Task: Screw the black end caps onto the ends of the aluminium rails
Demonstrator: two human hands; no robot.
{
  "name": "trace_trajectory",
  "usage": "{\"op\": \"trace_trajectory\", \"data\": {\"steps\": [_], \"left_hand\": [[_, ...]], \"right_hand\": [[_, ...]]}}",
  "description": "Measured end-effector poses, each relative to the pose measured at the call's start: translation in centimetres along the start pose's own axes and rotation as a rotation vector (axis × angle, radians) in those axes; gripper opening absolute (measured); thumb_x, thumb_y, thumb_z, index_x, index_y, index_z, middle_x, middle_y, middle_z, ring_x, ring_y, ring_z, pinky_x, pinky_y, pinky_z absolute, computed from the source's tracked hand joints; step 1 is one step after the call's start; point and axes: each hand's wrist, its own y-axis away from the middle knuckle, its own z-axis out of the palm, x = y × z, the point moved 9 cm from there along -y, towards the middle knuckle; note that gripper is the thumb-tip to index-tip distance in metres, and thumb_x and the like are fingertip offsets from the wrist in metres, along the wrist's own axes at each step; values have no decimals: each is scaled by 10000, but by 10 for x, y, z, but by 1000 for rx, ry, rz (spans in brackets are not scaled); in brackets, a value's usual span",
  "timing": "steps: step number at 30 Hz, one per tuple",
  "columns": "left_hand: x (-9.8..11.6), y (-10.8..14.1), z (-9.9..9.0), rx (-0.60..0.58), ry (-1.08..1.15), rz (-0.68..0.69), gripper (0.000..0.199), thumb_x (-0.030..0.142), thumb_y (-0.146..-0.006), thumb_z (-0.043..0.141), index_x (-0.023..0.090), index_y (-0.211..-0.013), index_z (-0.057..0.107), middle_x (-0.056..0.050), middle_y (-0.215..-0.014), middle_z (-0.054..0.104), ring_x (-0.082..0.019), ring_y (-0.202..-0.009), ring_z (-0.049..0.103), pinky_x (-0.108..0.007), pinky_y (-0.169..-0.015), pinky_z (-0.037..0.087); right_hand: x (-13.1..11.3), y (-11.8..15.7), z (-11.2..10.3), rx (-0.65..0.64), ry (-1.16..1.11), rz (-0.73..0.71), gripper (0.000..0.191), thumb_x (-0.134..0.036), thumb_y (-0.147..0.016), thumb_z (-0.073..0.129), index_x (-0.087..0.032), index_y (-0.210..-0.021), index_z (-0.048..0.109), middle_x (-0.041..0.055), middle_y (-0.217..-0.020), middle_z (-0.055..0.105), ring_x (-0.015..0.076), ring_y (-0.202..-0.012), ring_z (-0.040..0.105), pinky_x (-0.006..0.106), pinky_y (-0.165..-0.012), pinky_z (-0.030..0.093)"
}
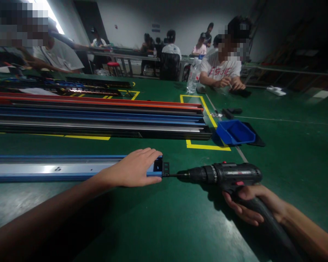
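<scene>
A long blue and silver rail (79, 169) lies across the green table. My left hand (135, 168) grips it near its right end, fingers over the top and thumb at the near edge. A small black bracket (166, 169) sits at that end. My right hand (248, 207) is wrapped round the handle of a black power drill (229, 174), which points left. The drill's long bit (177, 175) reaches the end of the rail at the bracket; the exact contact is too small to tell.
Beyond the rail lie several long red, blue and black rails (98, 118). A blue bin (236, 133) stands to their right, near yellow tape (207, 147). Plastic bottles (193, 76) stand farther back. A person (221, 69) sits across the table, with others behind.
</scene>
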Motion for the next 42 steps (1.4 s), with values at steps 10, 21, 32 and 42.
{"op": "trace_trajectory", "data": {"steps": [10,21,32,42], "left_hand": [[0,0,0,-14,-24,-9,702,608,-911,626,136,-1418,509,-173,-1376,617,-329,-1241,603,-463,-1057,474],[-2,-1,3,-26,-13,-20,730,603,-905,636,121,-1436,502,-186,-1402,601,-348,-1276,584,-493,-1086,457],[-2,1,2,-11,-11,-5,703,599,-910,634,140,-1427,502,-171,-1376,612,-332,-1247,597,-472,-1063,466],[-1,-3,1,-28,-8,-17,701,584,-898,658,126,-1408,512,-181,-1362,614,-335,-1229,598,-473,-1049,468]], "right_hand": [[0,0,0,0,-8,-13,307,-283,-907,615,-52,-1076,727,74,-838,686,18,-415,465,167,-499,532],[1,-1,-1,11,-7,-13,308,-267,-866,620,-65,-1047,766,88,-816,699,29,-401,473,181,-485,545],[1,0,-4,7,-32,-21,306,-252,-868,616,-60,-1055,766,82,-807,692,29,-408,474,178,-488,541],[-1,-1,-1,6,-31,-28,290,-241,-866,627,-60,-1040,772,59,-769,669,26,-409,466,165,-475,518]]}}
